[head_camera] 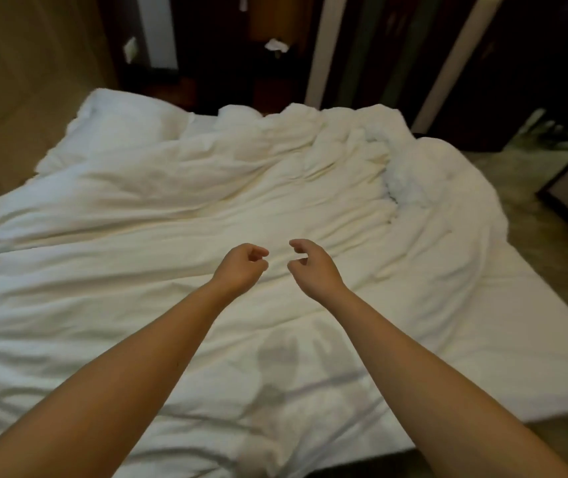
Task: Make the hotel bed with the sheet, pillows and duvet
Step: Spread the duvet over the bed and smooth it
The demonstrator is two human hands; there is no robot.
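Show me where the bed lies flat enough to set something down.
Flattest: the smooth duvet stretch near-left, and the bare sheet strip along the right edge. Crowded: the bunched ridge far right and the pillow far left.

Left hand [241, 269], right hand [313, 270] bare; forearms [158, 343] bare to frame edge.
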